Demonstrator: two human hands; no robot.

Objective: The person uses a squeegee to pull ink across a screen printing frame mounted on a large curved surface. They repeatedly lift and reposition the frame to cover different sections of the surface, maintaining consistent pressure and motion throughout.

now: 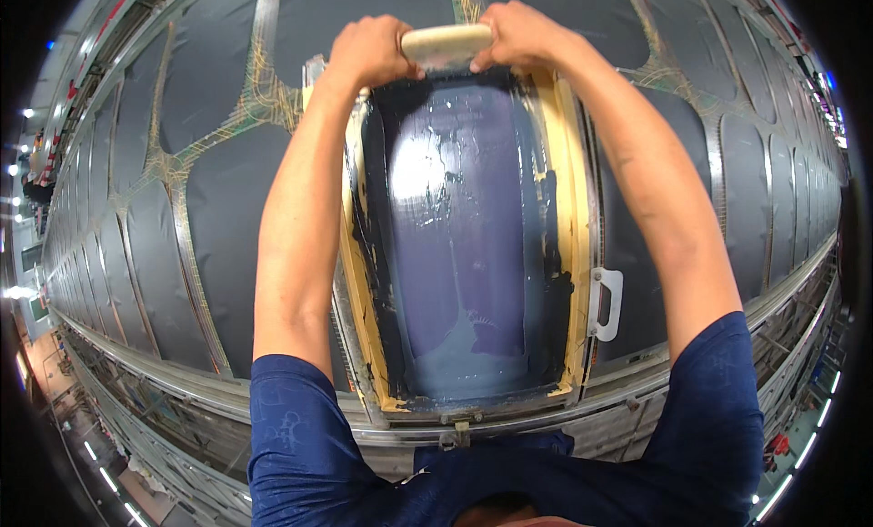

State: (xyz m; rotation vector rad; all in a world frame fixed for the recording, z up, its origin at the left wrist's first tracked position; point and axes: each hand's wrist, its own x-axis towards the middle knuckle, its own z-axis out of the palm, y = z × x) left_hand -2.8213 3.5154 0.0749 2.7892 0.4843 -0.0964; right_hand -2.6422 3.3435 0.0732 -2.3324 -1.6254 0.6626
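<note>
My left hand [371, 50] and my right hand [522, 38] are closed round the two ends of a pale squeegee [446, 45]. Both arms are stretched out, and the squeegee lies across the far end of a printing screen [468, 227]. Glossy dark ink or paste [473, 368] coats the mesh, with a bright reflection at its upper left and a thicker pool at the near end. Yellow tape [571, 200], smeared with black, lines the inner sides of the frame. The squeegee's lower edge is hidden from me.
Dark fabric panels [218, 63] cover the long table on both sides, with stringy yellow-green strips [168, 168] between them. A white metal handle [607, 304] sticks out at the frame's right side. A metal rail [205, 400] runs along the near table edge, close to my body.
</note>
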